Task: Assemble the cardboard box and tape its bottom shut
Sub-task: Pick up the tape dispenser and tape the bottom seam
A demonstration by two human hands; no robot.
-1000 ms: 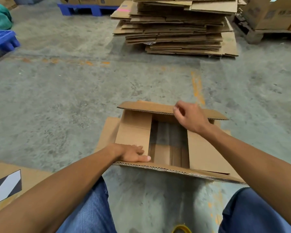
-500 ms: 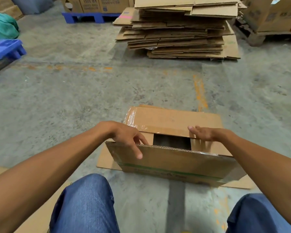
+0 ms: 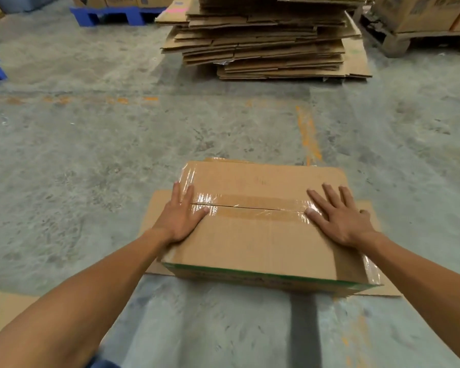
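Observation:
A brown cardboard box [image 3: 260,243] stands on the concrete floor in front of me, its two long flaps folded flat and meeting at a seam across the middle. Old clear tape [image 3: 250,205] shines along that seam. My left hand [image 3: 182,216] lies flat on the left end of the flaps, fingers spread, thumb on the seam. My right hand [image 3: 337,213] lies flat on the right end, fingers spread. Neither hand holds anything. A green stripe runs along the box's near side.
The box rests on a flat cardboard sheet [image 3: 157,208]. A tall stack of flattened cartons [image 3: 266,41] lies ahead. A blue pallet [image 3: 112,14] is far left, a wooden pallet with boxes [image 3: 420,25] far right. Another cardboard piece [image 3: 0,312] lies at my left.
Both long flaps have been folded down and now meet at the seam. My hands moved from the flap edges to press flat on the closed top.

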